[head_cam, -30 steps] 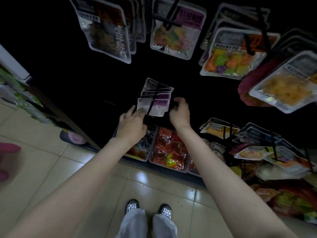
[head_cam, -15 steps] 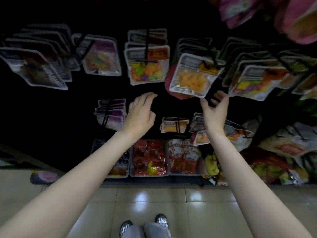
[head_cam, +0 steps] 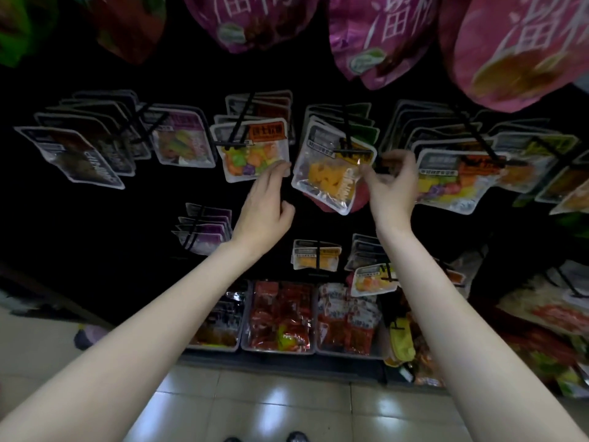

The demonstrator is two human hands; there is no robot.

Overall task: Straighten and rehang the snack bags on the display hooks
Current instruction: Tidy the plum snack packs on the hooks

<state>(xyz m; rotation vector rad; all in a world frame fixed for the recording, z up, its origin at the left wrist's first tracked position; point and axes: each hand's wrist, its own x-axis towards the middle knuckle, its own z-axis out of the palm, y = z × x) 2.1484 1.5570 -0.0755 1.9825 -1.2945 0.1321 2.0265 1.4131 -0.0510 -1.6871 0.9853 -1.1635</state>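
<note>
Both hands rose: right hand [head_cam: 390, 186] pinches 1 orange-snack bag [head_cam: 331, 173] (tilted).

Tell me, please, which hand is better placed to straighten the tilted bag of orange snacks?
The right hand: its fingertips already pinch the right edge of the tilted orange snack bag. The left hand is open, nearer the mixed-colour bag.

Place: a shop, snack aisle.
Wall: dark display board with black hooks [head_cam: 345, 122] carrying rows of clear snack bags [head_cam: 255, 151].
Far, top: large pink pouches [head_cam: 376, 36] hanging.
Near, low: trays [head_cam: 280, 317] packed with red packets.
Floor: glossy pale tiles [head_cam: 255, 406].
</note>
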